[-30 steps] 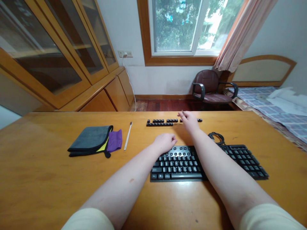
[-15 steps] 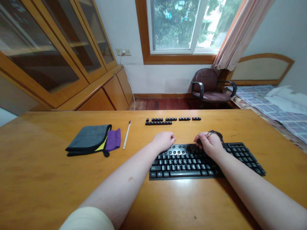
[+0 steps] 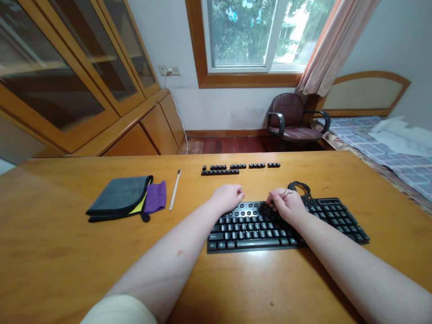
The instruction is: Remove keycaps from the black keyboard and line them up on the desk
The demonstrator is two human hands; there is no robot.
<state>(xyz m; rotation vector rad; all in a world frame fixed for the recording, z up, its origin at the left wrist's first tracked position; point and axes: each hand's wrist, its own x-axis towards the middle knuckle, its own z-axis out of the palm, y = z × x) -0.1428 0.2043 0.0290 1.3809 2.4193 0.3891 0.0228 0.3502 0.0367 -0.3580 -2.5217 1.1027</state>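
A black keyboard (image 3: 256, 243) lies on the wooden desk, bare small stubs showing in its upper rows at the left. My left hand (image 3: 227, 197) is curled closed at the keyboard's upper left edge; its palm side is hidden. Over the upper middle keys my right hand (image 3: 285, 203) has its fingers pinched together, close to dark keys. What is between those fingertips is too dark and small to tell. Beyond the hands, loose black keycaps (image 3: 220, 172) sit in two rows, the far row split into short groups.
To the left lie a folded grey cloth (image 3: 118, 193), a purple cloth (image 3: 155, 196) and a white toothbrush (image 3: 174, 191). A coiled black cable (image 3: 301, 186) rests behind the keyboard. Past the desk's far edge stand a chair (image 3: 290, 112) and a bed (image 3: 357, 130).
My right hand has shifted slightly, its fingers still pinched over the upper keys, and more of the cable coil shows. The left hand stays put on the keyboard's edge. The view has turned slightly.
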